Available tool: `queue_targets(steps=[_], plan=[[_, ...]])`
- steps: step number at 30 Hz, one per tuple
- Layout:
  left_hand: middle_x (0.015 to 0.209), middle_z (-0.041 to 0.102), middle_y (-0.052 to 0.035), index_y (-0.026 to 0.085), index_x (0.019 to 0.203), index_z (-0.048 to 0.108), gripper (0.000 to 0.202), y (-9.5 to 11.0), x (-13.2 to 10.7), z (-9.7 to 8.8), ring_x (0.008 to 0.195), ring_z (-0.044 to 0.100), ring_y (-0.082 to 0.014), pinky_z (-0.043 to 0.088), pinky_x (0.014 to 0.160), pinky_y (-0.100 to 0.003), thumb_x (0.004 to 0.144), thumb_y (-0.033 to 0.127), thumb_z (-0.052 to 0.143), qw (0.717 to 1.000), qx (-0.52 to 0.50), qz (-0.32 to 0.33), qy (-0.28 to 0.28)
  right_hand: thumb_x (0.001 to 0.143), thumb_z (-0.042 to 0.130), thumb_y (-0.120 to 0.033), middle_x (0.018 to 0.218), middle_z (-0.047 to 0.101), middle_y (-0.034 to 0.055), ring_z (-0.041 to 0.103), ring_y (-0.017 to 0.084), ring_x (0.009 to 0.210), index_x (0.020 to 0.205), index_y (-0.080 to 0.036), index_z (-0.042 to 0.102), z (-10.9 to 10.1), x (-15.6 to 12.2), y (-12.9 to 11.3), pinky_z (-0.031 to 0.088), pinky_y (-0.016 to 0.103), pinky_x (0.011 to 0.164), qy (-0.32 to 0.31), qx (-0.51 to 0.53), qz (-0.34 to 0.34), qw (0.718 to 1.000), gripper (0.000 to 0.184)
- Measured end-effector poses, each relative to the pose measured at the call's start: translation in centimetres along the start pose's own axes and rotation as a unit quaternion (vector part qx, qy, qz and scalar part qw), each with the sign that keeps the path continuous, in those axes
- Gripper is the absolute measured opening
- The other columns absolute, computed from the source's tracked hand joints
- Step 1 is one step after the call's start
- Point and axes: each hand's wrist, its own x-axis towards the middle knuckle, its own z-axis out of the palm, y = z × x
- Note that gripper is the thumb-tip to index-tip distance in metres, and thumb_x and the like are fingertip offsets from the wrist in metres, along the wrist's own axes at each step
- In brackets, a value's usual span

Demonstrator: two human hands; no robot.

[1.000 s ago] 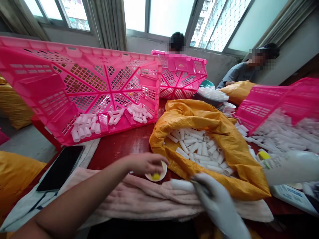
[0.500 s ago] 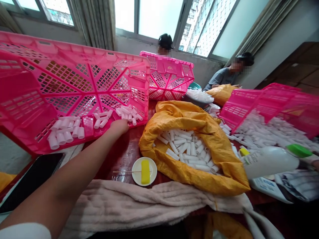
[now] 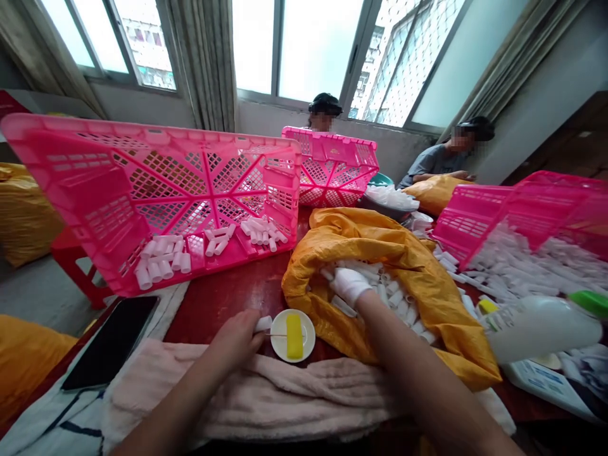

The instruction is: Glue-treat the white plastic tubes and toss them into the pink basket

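My left hand [image 3: 243,332] is closed around a short white plastic tube [image 3: 263,323], just left of a small white plate [image 3: 280,350]. On the plate lies a yellow sponge block [image 3: 294,335]. A thin stick [image 3: 278,335] runs from the plate toward my left fingers; whether they also grip it I cannot tell. My right hand [image 3: 350,285], in a white glove, reaches into an open orange sack [image 3: 304,253] of loose white tubes [image 3: 396,297]. Its fingers are hidden among the tubes.
A pink basket [image 3: 209,149] on its side holds white tube groups [image 3: 164,258]. More pink baskets [image 3: 475,212] and a tube pile [image 3: 522,263] stand right, beside a white bottle [image 3: 532,323]. A phone [image 3: 111,342] and pink towel [image 3: 304,392] lie near me. Two people sit beyond.
My left hand has come back from the pink basket to beside the plate and now holds a tube. My gloved right hand has come into view, inside the sack. The view has shifted.
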Motion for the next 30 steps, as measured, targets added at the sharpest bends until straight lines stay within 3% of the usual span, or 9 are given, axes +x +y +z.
queue_targets(steps=[3,6,9,13,16,20,24,30], plan=[[0.081,0.059,-0.0026,0.020,0.076,0.048,0.014,0.0,-0.1,1.0,0.073,0.055,-0.0148,0.034,0.060,-0.023,0.079,0.032,0.042,1.000,-0.002,-0.008,-0.025,0.085,0.043,-0.041,0.050,0.056,-0.0003,0.050,0.010,0.040,0.073,-0.016,0.062,-2.0,-2.8,-1.2,0.039,0.022,0.042,-0.072,0.033,0.044,0.996,0.033],[0.080,0.060,-0.0027,0.020,0.076,0.049,0.019,-0.3,0.3,1.6,0.073,0.055,-0.0153,0.035,0.060,-0.023,0.080,0.036,0.041,0.999,-0.003,-0.013,-0.031,0.088,0.038,-0.037,0.065,0.062,0.0004,0.056,0.012,0.050,0.095,-0.018,0.057,-1.4,-4.9,-3.6,0.044,0.022,0.046,-0.140,0.128,0.040,0.981,0.028],[0.081,0.060,-0.0035,0.019,0.077,0.049,0.021,-0.4,0.5,2.1,0.073,0.056,-0.0163,0.035,0.061,-0.025,0.081,0.037,0.040,1.000,0.007,-0.012,-0.025,0.087,0.042,-0.028,0.086,0.061,0.0066,0.058,0.017,0.078,0.098,-0.017,0.055,1.4,-6.2,-5.5,0.049,0.030,0.070,-0.104,0.139,0.000,0.985,0.020],[0.086,0.060,-0.0046,0.019,0.082,0.049,0.020,-0.1,0.5,2.2,0.078,0.056,-0.0167,0.037,0.065,-0.025,0.082,0.036,0.041,0.999,0.029,-0.009,-0.013,0.085,0.040,-0.015,0.089,0.057,0.0074,0.055,0.017,0.081,0.093,-0.018,0.056,3.7,-7.5,-5.7,0.047,0.033,0.075,-0.099,0.114,-0.070,0.986,0.019],[0.087,0.060,-0.0050,0.018,0.084,0.049,0.019,0.0,0.3,2.2,0.081,0.056,-0.0170,0.037,0.068,-0.026,0.083,0.035,0.041,0.999,0.046,-0.003,-0.012,0.083,0.044,-0.014,0.098,0.055,0.0066,0.052,0.017,0.090,0.099,-0.019,0.054,3.6,-8.3,-5.5,0.046,0.032,0.080,-0.124,0.122,-0.120,0.977,0.020],[0.086,0.060,-0.0048,0.018,0.084,0.049,0.020,0.0,0.1,2.3,0.080,0.056,-0.0173,0.037,0.066,-0.026,0.084,0.036,0.039,0.997,0.075,-0.001,-0.008,0.084,0.041,-0.012,0.100,0.056,0.0091,0.052,0.018,0.092,0.104,-0.016,0.052,3.3,-9.0,-5.8,0.045,0.035,0.083,-0.096,0.093,-0.091,0.987,0.023],[0.084,0.060,-0.0050,0.018,0.084,0.048,0.021,0.0,0.1,2.6,0.078,0.056,-0.0173,0.036,0.065,-0.026,0.084,0.037,0.040,0.995,0.098,0.007,0.004,0.085,0.041,-0.012,0.107,0.055,0.0073,0.050,0.019,0.097,0.105,-0.019,0.053,2.9,-9.6,-6.1,0.044,0.037,0.085,-0.130,0.091,-0.167,0.973,0.025],[0.080,0.060,-0.0043,0.018,0.082,0.047,0.021,0.0,0.0,2.9,0.076,0.056,-0.0171,0.037,0.064,-0.026,0.084,0.038,0.040,0.994,0.105,0.003,0.015,0.084,0.045,-0.016,0.111,0.054,0.0101,0.044,0.023,0.108,0.109,-0.016,0.051,2.7,-10.3,-6.3,0.039,0.042,0.092,-0.105,0.080,-0.122,0.984,0.026]])
